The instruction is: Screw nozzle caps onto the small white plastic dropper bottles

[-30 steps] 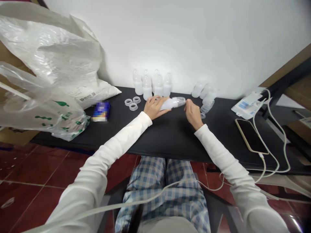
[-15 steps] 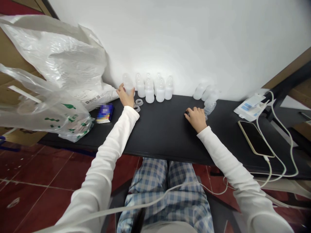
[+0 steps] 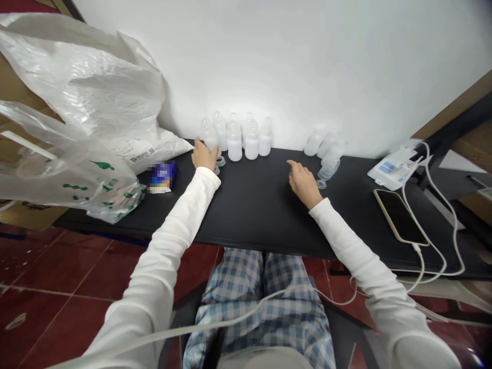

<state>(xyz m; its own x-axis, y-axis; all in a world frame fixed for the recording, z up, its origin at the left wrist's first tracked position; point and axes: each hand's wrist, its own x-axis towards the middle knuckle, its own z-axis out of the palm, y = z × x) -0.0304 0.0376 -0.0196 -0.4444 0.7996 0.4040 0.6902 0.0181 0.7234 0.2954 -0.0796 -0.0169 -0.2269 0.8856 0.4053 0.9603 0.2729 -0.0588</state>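
My left hand (image 3: 205,155) grips the lower part of a white translucent baby bottle (image 3: 208,131) with a clear domed cap, at the left end of a bottle group. Several like baby bottles (image 3: 234,147) stand upright just right of it. Translucent rings (image 3: 220,161) lie beside my left wrist, partly covered. My right hand (image 3: 305,185) is low over the black table, fingers curled and thumb stretched left. A small translucent edge shows under its fingertips; the rest is hidden. Right of this hand lie a clear ring (image 3: 322,184) and stacked clear caps (image 3: 329,165).
More white bottles without caps (image 3: 314,143) stand by the wall at right. A phone (image 3: 400,216) with a white cable and a white packet (image 3: 392,169) lie on the black table (image 3: 253,215). Plastic bags (image 3: 111,102) and a blue packet (image 3: 163,177) occupy the left.
The bottle in my left hand has moved slightly right and down, closer to the bottle group. My right hand has shifted left, away from the clear caps, uncovering a ring.
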